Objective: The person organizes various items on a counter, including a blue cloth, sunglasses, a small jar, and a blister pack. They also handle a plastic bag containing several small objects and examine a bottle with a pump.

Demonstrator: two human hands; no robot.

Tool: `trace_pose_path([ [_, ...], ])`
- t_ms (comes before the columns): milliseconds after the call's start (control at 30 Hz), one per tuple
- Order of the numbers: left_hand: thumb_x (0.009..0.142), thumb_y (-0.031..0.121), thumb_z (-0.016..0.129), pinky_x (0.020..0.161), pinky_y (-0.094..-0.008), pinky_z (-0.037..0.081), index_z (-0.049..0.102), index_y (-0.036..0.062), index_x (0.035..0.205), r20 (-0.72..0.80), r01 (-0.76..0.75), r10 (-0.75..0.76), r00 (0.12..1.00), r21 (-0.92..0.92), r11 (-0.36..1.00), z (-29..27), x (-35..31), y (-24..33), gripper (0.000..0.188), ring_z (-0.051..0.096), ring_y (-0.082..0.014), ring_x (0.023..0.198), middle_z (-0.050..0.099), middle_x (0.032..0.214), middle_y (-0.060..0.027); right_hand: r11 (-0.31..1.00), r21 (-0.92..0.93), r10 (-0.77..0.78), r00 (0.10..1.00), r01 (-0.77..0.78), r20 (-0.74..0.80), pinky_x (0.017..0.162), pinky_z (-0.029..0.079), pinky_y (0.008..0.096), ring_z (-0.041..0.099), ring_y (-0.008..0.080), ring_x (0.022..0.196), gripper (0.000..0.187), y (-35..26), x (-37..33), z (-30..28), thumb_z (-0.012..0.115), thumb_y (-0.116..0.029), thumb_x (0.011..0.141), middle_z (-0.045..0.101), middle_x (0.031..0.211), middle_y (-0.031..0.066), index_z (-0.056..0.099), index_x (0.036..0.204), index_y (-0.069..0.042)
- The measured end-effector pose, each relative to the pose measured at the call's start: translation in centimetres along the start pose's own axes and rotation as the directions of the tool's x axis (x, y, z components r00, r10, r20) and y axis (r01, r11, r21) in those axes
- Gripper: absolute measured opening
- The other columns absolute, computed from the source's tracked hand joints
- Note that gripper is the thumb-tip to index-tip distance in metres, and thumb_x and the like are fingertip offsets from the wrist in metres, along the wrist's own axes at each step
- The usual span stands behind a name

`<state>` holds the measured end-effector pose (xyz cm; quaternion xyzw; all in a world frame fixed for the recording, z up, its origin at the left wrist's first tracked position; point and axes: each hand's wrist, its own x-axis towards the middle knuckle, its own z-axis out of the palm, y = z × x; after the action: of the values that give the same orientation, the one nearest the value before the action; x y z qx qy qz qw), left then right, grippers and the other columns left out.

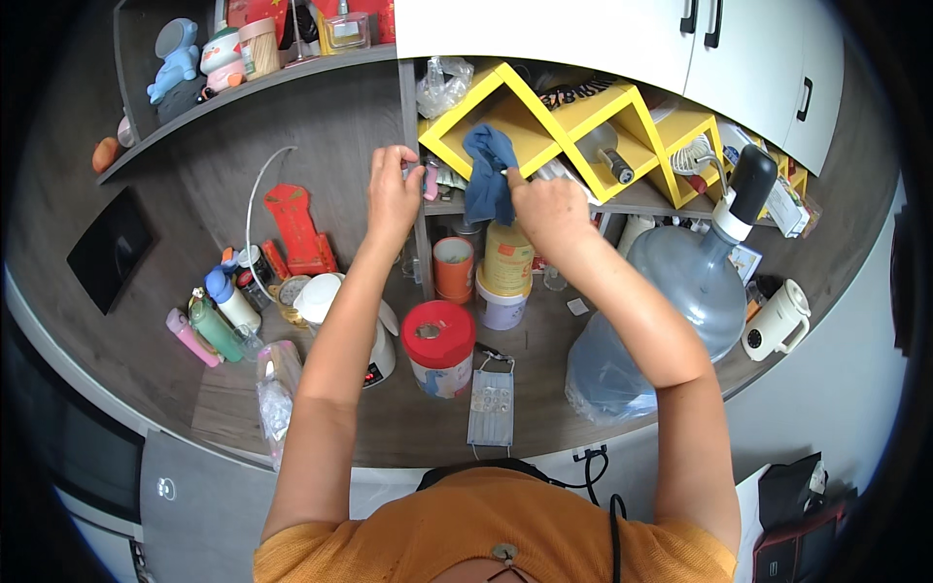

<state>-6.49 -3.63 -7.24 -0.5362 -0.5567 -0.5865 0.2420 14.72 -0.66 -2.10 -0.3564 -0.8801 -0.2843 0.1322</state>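
My right hand (552,209) grips a dark blue cloth (491,170) that hangs in front of the yellow zigzag shelf (466,102). Its lower end drops beside a yellow canister (507,260). At the grey upright divider, my left hand (392,194) is raised with fingers bent and the thumb apart from them; I see nothing held in it. A small pink object (431,182) sits just past its fingertips, on the shelf.
Below my arms stand a red-lidded tub (439,355), a white appliance (319,298) and a face mask (492,408) with a blister pack on it. A large water jug (671,291) with a pump is at right, near a white kettle (777,321). Bottles (214,325) stand left.
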Motion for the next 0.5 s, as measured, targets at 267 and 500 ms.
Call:
trace_pose_path([
  [267,0.075,0.000,0.065,0.065,-0.0343,0.044,0.051,0.0034,0.091,-0.022,-0.044,0.044,0.999,-0.026,0.999,0.2,0.0,-0.3,0.022,0.053,-0.0275,0.076,0.051,0.090,-0.0122,0.983,-0.044,0.173,0.980,-0.178,-0.101,0.059,0.054,0.0304,0.069,0.0214,0.076,0.014,3.6,2.8,0.0,0.055,-0.011,0.082,0.069,0.082,0.0092,0.066,0.088,-0.007],
  [500,0.075,0.000,0.065,0.064,-0.0339,0.044,0.051,0.0035,0.091,-0.001,-0.081,0.081,0.997,-0.023,0.996,0.2,0.3,-0.4,0.022,0.053,-0.0265,0.075,0.050,0.089,-0.0120,0.992,0.028,0.123,0.991,-0.122,-0.047,0.066,0.054,0.0333,0.068,0.0237,0.080,0.018,-1.0,5.1,2.4,0.052,-0.011,0.084,0.069,0.086,0.0096,0.068,0.091,-0.009],
])
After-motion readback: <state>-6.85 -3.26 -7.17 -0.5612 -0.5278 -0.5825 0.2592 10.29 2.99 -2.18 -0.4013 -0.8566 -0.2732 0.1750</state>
